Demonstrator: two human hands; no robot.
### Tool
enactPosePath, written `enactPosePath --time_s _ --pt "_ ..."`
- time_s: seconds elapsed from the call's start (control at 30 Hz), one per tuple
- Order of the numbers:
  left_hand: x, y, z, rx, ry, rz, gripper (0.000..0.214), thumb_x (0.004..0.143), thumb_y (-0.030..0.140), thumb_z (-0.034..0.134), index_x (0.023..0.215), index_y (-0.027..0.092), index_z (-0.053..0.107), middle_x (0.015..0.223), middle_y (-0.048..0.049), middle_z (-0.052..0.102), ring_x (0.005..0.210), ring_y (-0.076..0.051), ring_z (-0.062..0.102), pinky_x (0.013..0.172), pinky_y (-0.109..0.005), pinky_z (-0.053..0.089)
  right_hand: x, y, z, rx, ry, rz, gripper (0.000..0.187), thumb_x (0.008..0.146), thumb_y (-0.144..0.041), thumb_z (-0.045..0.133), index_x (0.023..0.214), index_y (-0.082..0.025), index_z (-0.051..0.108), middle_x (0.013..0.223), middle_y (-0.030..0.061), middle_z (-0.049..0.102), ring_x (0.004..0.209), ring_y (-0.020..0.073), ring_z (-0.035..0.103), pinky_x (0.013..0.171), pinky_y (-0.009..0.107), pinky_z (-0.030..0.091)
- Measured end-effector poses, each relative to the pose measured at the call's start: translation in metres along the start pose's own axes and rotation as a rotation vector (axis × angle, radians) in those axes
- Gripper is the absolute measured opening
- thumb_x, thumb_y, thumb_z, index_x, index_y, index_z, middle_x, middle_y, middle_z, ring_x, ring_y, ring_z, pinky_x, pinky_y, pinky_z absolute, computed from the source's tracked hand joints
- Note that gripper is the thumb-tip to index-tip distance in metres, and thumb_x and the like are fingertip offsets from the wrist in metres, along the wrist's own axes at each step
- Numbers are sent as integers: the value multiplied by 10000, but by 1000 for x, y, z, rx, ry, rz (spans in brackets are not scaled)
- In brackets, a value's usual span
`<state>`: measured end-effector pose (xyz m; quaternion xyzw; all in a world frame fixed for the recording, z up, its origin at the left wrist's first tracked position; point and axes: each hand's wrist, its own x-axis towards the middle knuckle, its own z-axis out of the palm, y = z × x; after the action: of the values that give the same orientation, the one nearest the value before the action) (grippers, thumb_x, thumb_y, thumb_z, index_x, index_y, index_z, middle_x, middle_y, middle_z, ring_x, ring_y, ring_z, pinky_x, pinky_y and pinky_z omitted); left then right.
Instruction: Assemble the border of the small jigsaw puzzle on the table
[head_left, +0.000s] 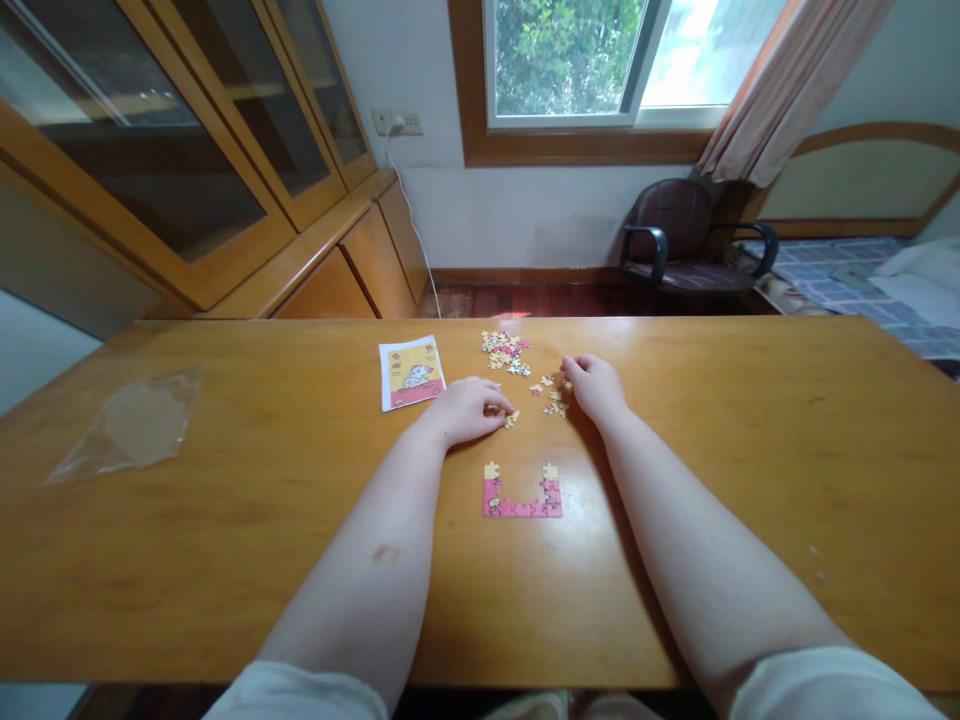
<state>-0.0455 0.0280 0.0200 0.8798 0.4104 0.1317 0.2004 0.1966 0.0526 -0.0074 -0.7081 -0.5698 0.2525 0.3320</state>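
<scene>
Pale sleeves [300,692], lower edge of frame, left and right, each with a bare forearm reaching up to centre. Wooden table [750,420], light brown, glossy, spanning the lower half. Jigsaw border section [523,510], joined, lower centre: U-shaped, mainly pink, a yellow piece topping each upright, open side towards the upper edge; it lies below both hands, between the forearms, well apart from all fingers. Left hand [471,408], centre: palm down, fingers bent and close together, tips at a small group of yellow pieces [511,421], partly covered; whether any piece is gripped cannot be told. Right hand [594,388], right of centre: thumb and forefinger narrowly set, tips at the upper right edge of a loose cluster of mostly yellow pieces [555,408]; a hold on a piece cannot be confirmed. Clear plastic bag [135,420], flat, far left of the table. Printed picture sheet [416,375], white-bordered, yellow and pink with a white cartoon figure, just above the left hand. Mixed pile of pieces [502,350], yellow, pink and white, above and between the hands, apart from the fingers. Glass-fronted wooden cabinet [360,250], upper left. Dark armchair [679,250], upper right. Window [570,60], top, with pink curtain [795,90] at its right.
</scene>
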Motion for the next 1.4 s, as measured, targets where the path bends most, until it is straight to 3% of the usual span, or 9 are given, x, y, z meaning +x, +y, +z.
enactPosePath --time_s 0.07,0.23,0.4,0.53,0.67,0.83,1.0,1.17,1.4 --pt "-1 -2 -1 -25 -1 -19 198 802 235 591 888 285 763 916 -16 710 1044 -212 620 840 -304 482 1 2 0 11 2 7 358 843 -475 456 772 -205 681 722 21 681 682 167 583 627 265 377" --pt "-4 -6 -3 -28 9 -80 150 776 270 609 813 261 754 867 -11 691 831 -176 633 706 -273 480 1 1 0 -4 13 14 298 806 -440 505 717 -203 662 698 13 669 669 164 574 608 263 357" --pt "-3 -5 -5 4 38 -82 161 802 300 595 778 220 732 837 -25 682 832 -179 610 723 -281 463 0 0 0 9 5 12 274 800 -412 514 697 -200 655 687 9 669 662 160 574 614 265 360" --pt "0 10 -3 66 56 -14 194 836 297 570 939 234 721 953 -31 691 932 -203 596 849 -338 452 0 -1 2 7 11 13 263 803 -411 520 709 -203 652 702 8 670 670 158 571 623 260 369" --pt "3 32 6 142 6 88 339 850 344 578 1179 295 644 1251 -30 609 1150 -247 509 1021 -430 360 -1 -4 2 -39 13 24 263 814 -408 519 724 -205 661 721 12 674 673 155 566 638 259 372" --pt "5 41 16 208 -104 59 502 837 455 598 1324 351 542 1413 -52 486 1251 -312 421 1062 -502 300 -5 -9 1 -85 22 -4 276 835 -407 513 740 -200 669 733 17 685 677 152 572 644 255 368" --pt "4 33 13 219 -24 37 319 884 374 541 1177 329 658 1273 -45 586 1151 -277 492 1021 -480 337 -10 -13 1 -143 -35 -203 333 875 -420 489 766 -198 711 724 31 690 722 166 588 678 263 386" --pt "6 26 11 193 58 64 203 887 314 533 949 272 722 1055 -22 669 990 -224 555 910 -404 398 -14 -16 2 -263 -133 -465 223 856 -247 544 933 -249 753 991 38 711 951 199 561 893 318 372" --pt "8 26 11 220 85 75 209 889 305 535 921 268 738 952 -27 677 912 -206 576 850 -375 412 -17 -16 4 -423 -159 -436 193 858 -398 605 948 -322 758 1005 57 668 975 245 513 872 373 349"
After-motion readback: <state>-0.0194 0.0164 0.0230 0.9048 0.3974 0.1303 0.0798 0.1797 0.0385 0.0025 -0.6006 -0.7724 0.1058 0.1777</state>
